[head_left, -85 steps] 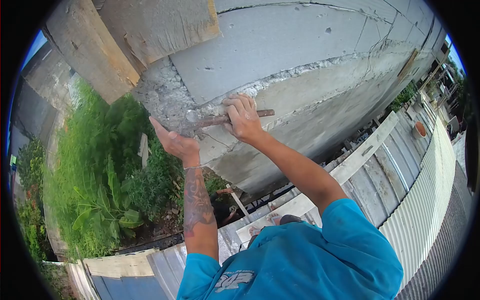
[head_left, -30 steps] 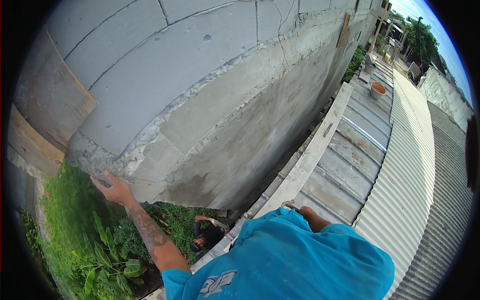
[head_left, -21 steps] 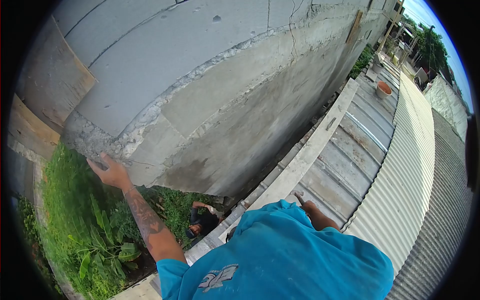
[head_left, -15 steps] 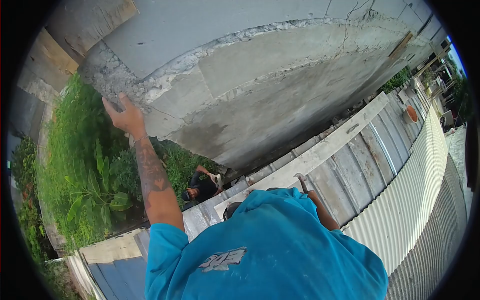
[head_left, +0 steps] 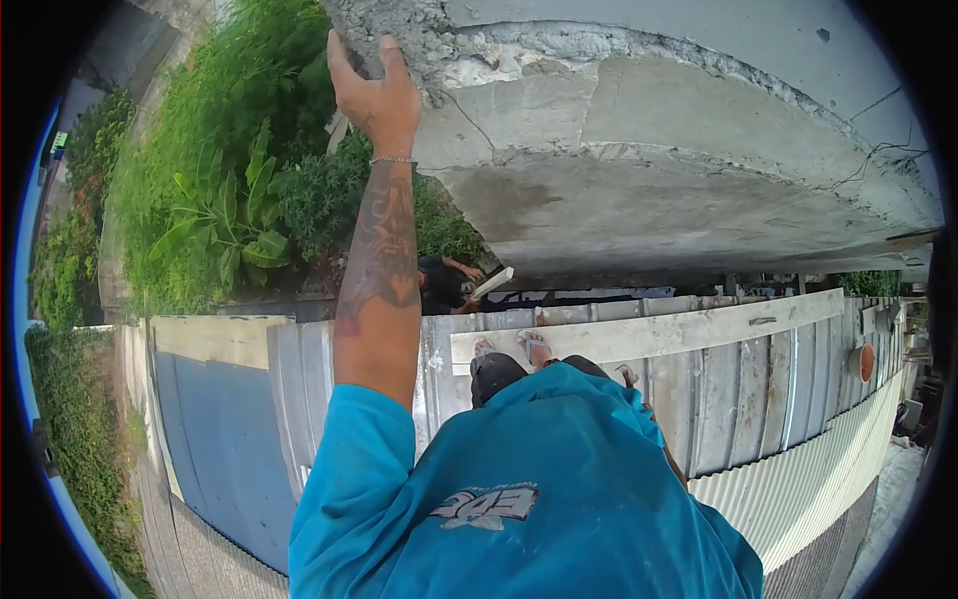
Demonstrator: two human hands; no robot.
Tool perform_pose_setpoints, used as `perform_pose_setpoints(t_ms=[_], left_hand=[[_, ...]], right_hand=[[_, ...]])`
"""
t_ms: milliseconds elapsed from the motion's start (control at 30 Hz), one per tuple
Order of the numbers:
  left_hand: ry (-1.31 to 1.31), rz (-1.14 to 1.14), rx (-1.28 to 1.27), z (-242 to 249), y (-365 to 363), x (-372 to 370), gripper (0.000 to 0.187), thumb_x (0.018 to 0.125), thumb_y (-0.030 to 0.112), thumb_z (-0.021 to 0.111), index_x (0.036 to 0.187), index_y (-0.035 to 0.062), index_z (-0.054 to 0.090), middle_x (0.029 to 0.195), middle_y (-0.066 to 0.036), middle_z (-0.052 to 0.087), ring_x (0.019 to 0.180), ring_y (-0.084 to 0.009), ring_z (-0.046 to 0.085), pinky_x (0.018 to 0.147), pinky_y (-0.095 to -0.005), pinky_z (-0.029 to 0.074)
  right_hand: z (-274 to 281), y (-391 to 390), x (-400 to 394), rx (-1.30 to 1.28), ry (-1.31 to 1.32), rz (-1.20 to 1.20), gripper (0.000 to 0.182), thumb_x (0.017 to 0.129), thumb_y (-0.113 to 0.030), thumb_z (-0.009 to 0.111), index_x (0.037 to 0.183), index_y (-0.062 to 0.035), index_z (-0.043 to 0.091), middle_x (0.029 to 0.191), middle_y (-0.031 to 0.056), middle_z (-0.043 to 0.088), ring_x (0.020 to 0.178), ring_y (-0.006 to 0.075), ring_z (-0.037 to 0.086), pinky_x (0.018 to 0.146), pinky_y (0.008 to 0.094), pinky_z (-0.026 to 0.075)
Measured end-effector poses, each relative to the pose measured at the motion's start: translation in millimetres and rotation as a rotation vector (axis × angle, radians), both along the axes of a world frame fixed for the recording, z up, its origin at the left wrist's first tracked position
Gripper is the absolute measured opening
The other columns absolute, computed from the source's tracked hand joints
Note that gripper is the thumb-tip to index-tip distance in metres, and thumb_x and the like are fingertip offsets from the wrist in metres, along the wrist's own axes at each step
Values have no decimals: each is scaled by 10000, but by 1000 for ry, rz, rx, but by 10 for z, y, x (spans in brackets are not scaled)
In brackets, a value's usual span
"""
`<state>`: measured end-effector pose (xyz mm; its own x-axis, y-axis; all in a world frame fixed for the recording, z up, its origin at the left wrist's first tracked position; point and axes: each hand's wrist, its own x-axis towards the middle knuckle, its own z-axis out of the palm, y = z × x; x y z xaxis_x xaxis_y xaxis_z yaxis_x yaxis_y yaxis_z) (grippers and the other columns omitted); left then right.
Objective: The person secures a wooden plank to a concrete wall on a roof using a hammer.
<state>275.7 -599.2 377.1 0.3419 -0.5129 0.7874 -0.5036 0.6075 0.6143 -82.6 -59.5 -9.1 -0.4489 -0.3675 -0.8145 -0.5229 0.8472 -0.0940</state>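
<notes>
My left hand (head_left: pixel 379 100) is stretched upward with thumb and finger apart, against or just in front of the rough broken corner of the concrete wall (head_left: pixel 689 110). It holds nothing that I can see. My right hand (head_left: pixel 648 408) is low by my right side, mostly covered by my blue shirt. Beside it pokes up the greyish curved head of a hand tool (head_left: pixel 627 375), which looks held there; the handle and fingers are hidden. My sandalled feet (head_left: pixel 536 346) stand on a long pale board (head_left: pixel 689 332) laid over the metal roof.
Below the wall corner, another person in dark clothing (head_left: pixel 442 285) holds a pale, flat, long piece (head_left: pixel 495 282). An orange-brown bucket (head_left: pixel 862 362) stands on the ribbed roof (head_left: pixel 718 399) at right. Corrugated sheet (head_left: pixel 798 479) lies nearer. Dense green plants (head_left: pixel 230 190) grow at left.
My view has turned, so the wall and roof now run more level and my feet show. My left hand stays at the wall corner. The other person's pale piece shows more fully.
</notes>
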Motion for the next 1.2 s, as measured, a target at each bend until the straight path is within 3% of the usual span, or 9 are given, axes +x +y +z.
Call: perform_pose_setpoints(t_ms=[367,633,700,767,833,967,1100,1133,1200], left_hand=[[100,-194,76,-64,-110,57,634,874,222,614,1381,-20,319,1317,-197,461,1183,-285,478,989,-378,388],[138,-264,19,-105,-37,288,595,875,216,614,1358,-16,355,1276,-188,492,1133,-282,507,960,-380,403],[-113,-87,51,-302,325,584,675,876,219,605,1408,-35,277,1337,-227,443,1198,-336,475,1007,-418,374],[54,-75,323,-806,794,882,689,892,215,586,1436,-3,226,1350,-215,422,1193,-320,473,1005,-414,374],[244,6,774,-1781,1453,1274,665,884,223,601,1416,-12,279,1331,-233,442,1191,-318,490,982,-409,399],[56,180,1662,-3744,3975,1777,606,827,384,615,1207,-77,510,1120,-319,586,1074,-400,578,927,-423,445],[-2,78,2486,-4018,6548,1656,672,809,441,620,1272,-29,494,1252,-264,540,1181,-365,524,993,-402,416],[259,142,2436,-3574,6710,1547,670,811,444,619,1245,-55,517,1255,-256,544,1186,-351,526,998,-395,412],[587,437,2542,-4021,7621,1437,616,810,471,603,1119,-62,610,1183,-263,588,1159,-352,548,971,-401,431]], right_hand=[[94,-437,105,-158,-7,82,541,739,-474,706,838,57,676,878,279,655,882,410,642,771,476,499],[1456,-1743,842,-869,259,31,413,868,-354,637,704,11,537,635,227,574,566,389,558,562,447,432],[1635,-2198,885,-1223,252,40,411,895,-349,615,715,1,499,559,172,502,480,280,462,514,385,402],[2008,-2662,900,-1272,188,26,402,910,-344,607,745,0,476,550,92,464,514,170,387,503,327,374],[2382,-2997,1016,-1393,92,4,394,914,-353,604,785,-1,484,574,35,455,553,116,369,503,285,352],[2465,-3230,1098,-1486,-28,-32,264,926,-265,591,833,-34,504,617,-18,434,545,68,389,487,236,317],[1940,-3018,1059,-1313,-35,27,282,926,-260,587,863,9,535,620,-2,456,581,96,400,510,274,350],[1778,-2900,1086,-1274,-8,107,270,918,-242,589,848,13,537,616,9,457,580,101,403,510,284,353],[1465,-2612,1172,-1100,44,261,252,895,-209,599,800,16,536,595,33,463,558,116,411,504,306,357]])
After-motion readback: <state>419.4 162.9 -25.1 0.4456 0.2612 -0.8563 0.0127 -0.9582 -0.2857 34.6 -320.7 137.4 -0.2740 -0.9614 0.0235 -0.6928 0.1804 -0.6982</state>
